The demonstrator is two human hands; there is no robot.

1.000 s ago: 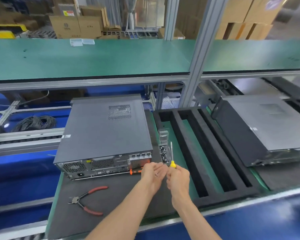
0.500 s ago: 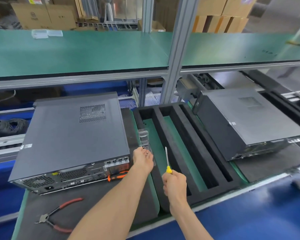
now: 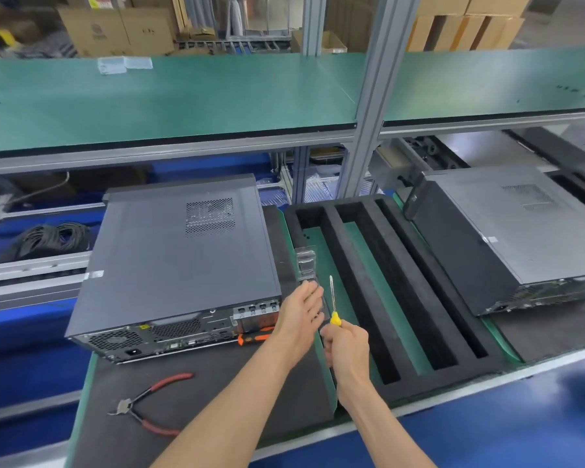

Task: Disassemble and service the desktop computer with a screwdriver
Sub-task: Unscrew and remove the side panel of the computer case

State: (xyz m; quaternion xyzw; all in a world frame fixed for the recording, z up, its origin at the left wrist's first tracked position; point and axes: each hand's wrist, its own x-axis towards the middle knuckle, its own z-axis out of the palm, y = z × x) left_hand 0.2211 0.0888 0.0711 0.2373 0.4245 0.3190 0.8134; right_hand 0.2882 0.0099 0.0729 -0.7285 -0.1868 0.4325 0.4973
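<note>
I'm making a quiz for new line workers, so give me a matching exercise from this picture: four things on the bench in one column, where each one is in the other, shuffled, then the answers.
Things
1. screwdriver
2. pliers
3. clear plastic tray
4. coiled black cable

Places
A. on the dark mat in front of the desktop computer
B. left of the computer, beyond the rail
C. gripped in the right hand, tip pointing away
D. just ahead of the left hand, beside the foam slots

Pairs: 1-C, 2-A, 3-D, 4-B
</note>
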